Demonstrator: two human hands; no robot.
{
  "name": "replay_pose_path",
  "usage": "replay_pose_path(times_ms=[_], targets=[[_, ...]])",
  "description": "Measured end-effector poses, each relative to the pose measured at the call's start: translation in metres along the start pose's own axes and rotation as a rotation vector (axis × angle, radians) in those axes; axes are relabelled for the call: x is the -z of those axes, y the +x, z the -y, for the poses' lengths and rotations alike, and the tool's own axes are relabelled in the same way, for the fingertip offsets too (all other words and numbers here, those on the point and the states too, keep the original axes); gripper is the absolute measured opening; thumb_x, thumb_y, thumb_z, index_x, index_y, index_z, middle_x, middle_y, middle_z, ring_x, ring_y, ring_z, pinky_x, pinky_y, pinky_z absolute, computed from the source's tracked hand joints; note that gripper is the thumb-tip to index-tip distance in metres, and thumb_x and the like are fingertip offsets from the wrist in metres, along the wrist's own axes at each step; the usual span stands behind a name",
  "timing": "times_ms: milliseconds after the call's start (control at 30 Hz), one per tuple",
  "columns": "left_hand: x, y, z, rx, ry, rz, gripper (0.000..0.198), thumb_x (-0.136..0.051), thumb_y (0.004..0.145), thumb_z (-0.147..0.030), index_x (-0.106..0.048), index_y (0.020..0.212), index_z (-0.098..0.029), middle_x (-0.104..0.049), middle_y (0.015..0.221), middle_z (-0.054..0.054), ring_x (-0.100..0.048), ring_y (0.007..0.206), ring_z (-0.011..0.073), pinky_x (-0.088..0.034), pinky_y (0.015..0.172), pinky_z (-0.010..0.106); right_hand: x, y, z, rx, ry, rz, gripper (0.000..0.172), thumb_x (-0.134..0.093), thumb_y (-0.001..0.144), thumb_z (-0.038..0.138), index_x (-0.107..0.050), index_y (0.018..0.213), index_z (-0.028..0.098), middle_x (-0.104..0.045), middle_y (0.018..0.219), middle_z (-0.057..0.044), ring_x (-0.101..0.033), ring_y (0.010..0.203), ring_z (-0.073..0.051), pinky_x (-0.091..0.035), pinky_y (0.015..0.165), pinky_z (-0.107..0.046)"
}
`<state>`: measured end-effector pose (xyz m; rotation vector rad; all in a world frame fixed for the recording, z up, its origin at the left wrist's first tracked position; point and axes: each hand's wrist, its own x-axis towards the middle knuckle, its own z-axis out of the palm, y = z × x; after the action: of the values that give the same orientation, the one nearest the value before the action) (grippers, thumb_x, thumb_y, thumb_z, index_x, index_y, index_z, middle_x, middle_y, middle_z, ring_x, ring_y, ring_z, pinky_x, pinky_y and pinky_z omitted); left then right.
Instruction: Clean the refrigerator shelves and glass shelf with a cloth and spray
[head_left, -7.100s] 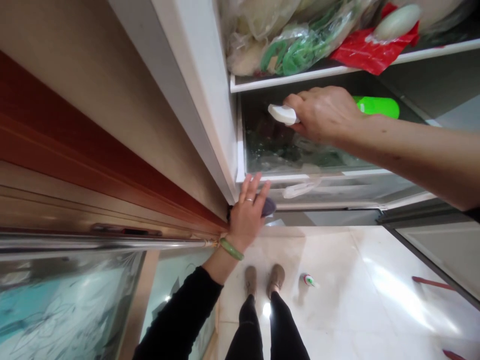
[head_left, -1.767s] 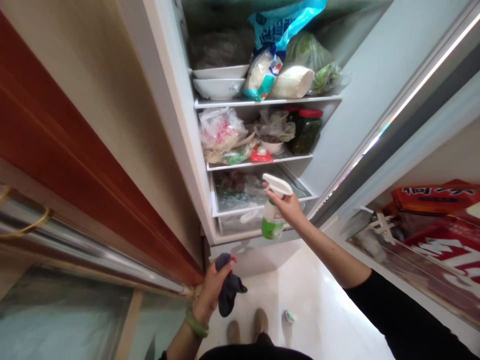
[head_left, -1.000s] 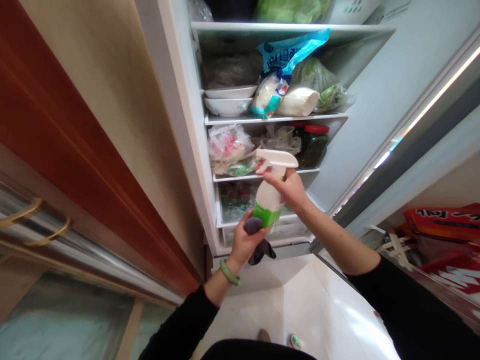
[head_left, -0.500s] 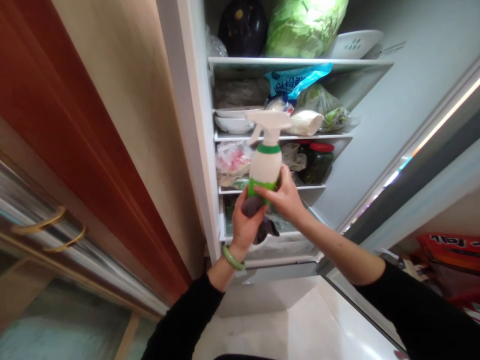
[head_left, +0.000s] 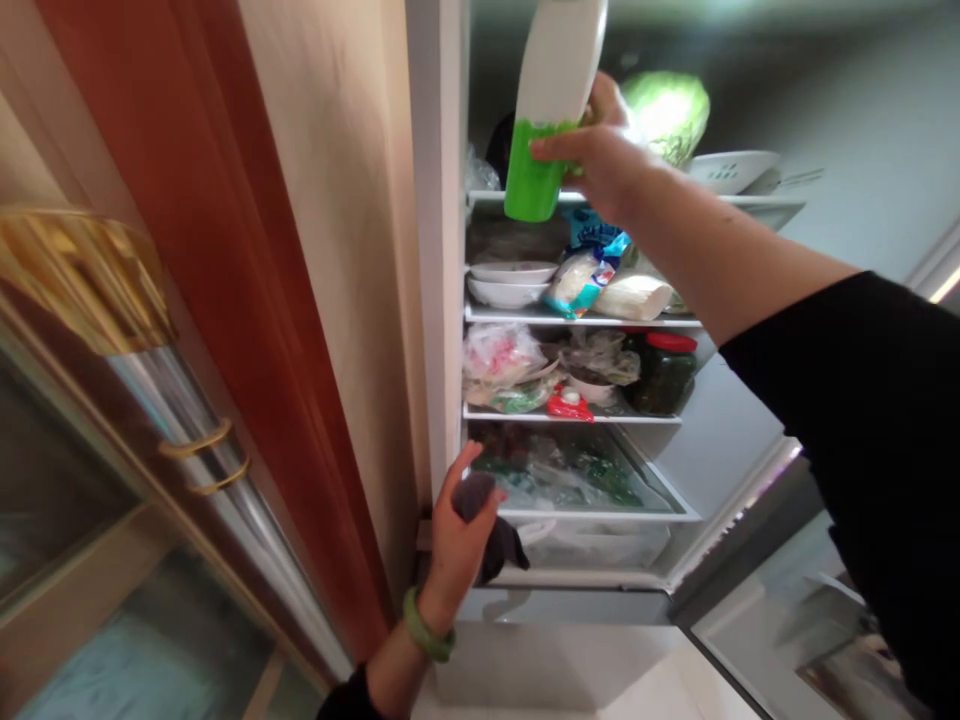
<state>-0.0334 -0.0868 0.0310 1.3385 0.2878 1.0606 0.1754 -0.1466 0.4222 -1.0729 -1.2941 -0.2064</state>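
My right hand [head_left: 607, 150] is closed round the lower part of a spray bottle [head_left: 551, 120], white above and green below. It holds the bottle up before the top shelf of an open fridge; the spray head is cut off by the frame's upper edge. Lower down, my left hand [head_left: 459, 530], with a green bangle [head_left: 429, 628] on its wrist, grips a dark grey cloth [head_left: 501, 550] between thumb and fingers. The cloth hangs in front of the bottom drawers. A cabbage [head_left: 671, 115] lies behind my right hand.
Fridge shelves hold stacked white bowls [head_left: 510, 292], a blue-and-white bag [head_left: 581, 280], plastic-wrapped food [head_left: 502, 355] and a red-lidded jar [head_left: 664, 375]. Below is a clear drawer [head_left: 585, 475]. A wall and red door frame [head_left: 262, 300] stand close on the left; the fridge door [head_left: 780, 600] is open at right.
My right hand has lifted the spray bottle up, away from my left hand. My left hand has moved down and left with the cloth. The view has shifted too.
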Motion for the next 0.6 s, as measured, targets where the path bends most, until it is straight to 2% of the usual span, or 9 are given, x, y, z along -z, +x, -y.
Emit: replay_pose_path(times_ms=[67, 133, 233, 400, 600], targets=[[0.007, -0.004, 0.001, -0.037, 0.039, -0.013, 0.065, -0.089, 0.077, -0.033, -0.071, 0.139, -0.027, -0.064, 0.154, 0.009, -0.072, 0.121, 0.026, -0.058, 0.104, 0.034, -0.004, -0.006, -0.012, -0.029, 0.022, 0.064, 0.046, -0.065, 0.089, 0.01, -0.051, 0.13, 0.023, -0.071, 0.127, 0.003, -0.071, 0.122, -0.021, -0.057, 0.102, -0.041], [0.012, -0.006, 0.003, -0.062, 0.058, -0.026, 0.063, -0.087, 0.079, -0.035, -0.071, 0.139, -0.026, -0.065, 0.152, 0.01, -0.074, 0.111, 0.023, -0.059, 0.1, 0.034, -0.008, -0.021, -0.033, -0.053, 0.047, 0.121, 0.054, -0.08, 0.078, 0.016, -0.052, 0.123, 0.025, -0.071, 0.133, -0.003, -0.07, 0.121, -0.026, -0.062, 0.104, -0.048], [0.013, -0.009, 0.008, -0.05, 0.045, -0.017, 0.063, -0.085, 0.082, -0.037, -0.069, 0.142, -0.028, -0.067, 0.15, 0.01, -0.075, 0.09, 0.0171, -0.061, 0.093, 0.033, -0.014, -0.043, -0.074, -0.043, 0.044, 0.148, 0.068, -0.091, 0.063, 0.026, -0.055, 0.121, 0.026, -0.072, 0.128, -0.003, -0.069, 0.118, -0.031, -0.06, 0.107, -0.062], [0.001, -0.011, 0.016, -0.018, 0.021, 0.001, 0.063, -0.087, 0.079, -0.038, -0.071, 0.139, -0.027, -0.07, 0.145, 0.011, -0.074, 0.081, 0.0158, -0.062, 0.088, 0.034, -0.028, -0.054, -0.128, -0.015, -0.033, 0.031, 0.074, -0.092, 0.057, 0.032, -0.059, 0.123, 0.022, -0.071, 0.119, -0.004, -0.067, 0.117, -0.032, -0.056, 0.109, -0.059], [-0.004, -0.013, 0.021, 0.026, 0.008, 0.028, 0.064, -0.087, 0.077, -0.037, -0.071, 0.138, -0.025, -0.071, 0.143, 0.012, -0.074, 0.081, 0.0159, -0.062, 0.086, 0.032, -0.046, -0.053, -0.152, -0.04, -0.298, -0.135, 0.07, -0.089, 0.065, 0.04, -0.06, 0.126, 0.02, -0.068, 0.121, -0.009, -0.065, 0.116, -0.032, -0.052, 0.111, -0.059]])
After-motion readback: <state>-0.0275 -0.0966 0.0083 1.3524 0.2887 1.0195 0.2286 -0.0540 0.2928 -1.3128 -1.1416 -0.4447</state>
